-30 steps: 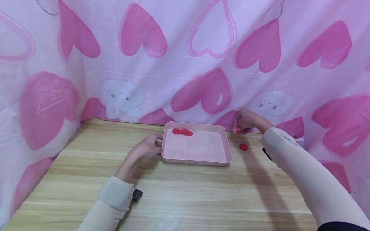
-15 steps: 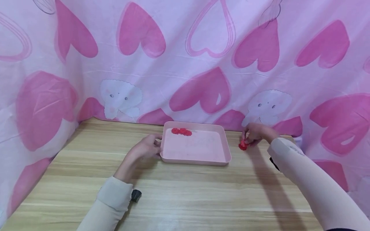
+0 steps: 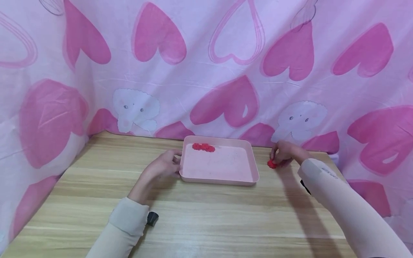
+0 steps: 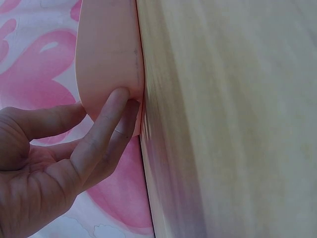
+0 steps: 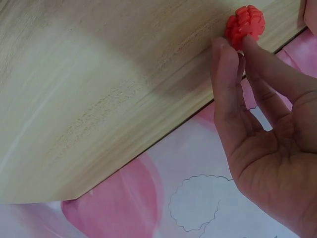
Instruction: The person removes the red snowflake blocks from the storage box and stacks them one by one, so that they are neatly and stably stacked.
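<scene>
A shallow pink tray stands on the wooden table, holding a row of red notched pieces near its back left corner. My left hand is at the tray's left side. In the left wrist view its fingers are extended, touching the tray's outer wall and rim. To the right of the tray, my right hand pinches red notched discs low over the tabletop. The right wrist view shows these discs stacked face to face, at the tips of thumb and fingers.
The wooden table backs onto a pink curtain printed with hearts and white animals, which also rises at both sides. A black object sits beside my left sleeve.
My right hand has moved down and slightly right, bringing its red disc onto the one lying on the table. My left hand and the tray have stayed in place.
</scene>
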{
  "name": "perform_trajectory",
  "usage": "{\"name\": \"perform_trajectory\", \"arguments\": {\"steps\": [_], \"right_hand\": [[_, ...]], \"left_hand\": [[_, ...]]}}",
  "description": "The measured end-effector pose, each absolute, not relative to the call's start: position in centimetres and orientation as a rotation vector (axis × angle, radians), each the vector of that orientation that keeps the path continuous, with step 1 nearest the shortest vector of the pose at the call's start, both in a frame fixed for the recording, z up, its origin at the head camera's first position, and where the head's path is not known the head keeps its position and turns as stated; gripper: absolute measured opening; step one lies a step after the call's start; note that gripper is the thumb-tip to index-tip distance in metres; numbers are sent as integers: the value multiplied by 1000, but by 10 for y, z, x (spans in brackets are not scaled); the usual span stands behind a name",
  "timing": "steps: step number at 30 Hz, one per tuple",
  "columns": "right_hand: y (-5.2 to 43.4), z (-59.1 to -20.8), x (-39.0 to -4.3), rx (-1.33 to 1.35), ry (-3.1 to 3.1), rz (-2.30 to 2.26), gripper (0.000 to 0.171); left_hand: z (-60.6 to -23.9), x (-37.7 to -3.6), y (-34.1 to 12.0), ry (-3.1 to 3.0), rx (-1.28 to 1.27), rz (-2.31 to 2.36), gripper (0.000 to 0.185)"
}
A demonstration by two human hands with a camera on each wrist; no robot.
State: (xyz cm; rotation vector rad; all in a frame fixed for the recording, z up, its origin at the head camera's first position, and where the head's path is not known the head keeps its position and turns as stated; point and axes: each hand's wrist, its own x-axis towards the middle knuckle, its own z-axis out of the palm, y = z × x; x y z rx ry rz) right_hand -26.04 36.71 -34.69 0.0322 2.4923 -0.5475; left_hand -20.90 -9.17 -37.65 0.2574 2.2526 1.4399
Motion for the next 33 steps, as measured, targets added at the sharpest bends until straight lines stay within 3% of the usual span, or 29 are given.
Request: {"name": "perform_trajectory", "arguments": {"steps": [19, 26, 30, 33], "right_hand": [[351, -326, -268, 1, 2537, -647, 29], [322, -313, -277, -69, 2578, -736, 5], [301, -307, -282, -102, 2588, -733, 2], [286, -304, -286, -112, 2589, -683, 15]], "left_hand": [[-377, -209, -92, 2255, 245, 1427, 59], [-376, -210, -94, 2291, 221, 1381, 57], [-376, -211, -93, 2299, 223, 1379, 55], [-376, -211, -92, 2295, 236, 1378, 55]]}}
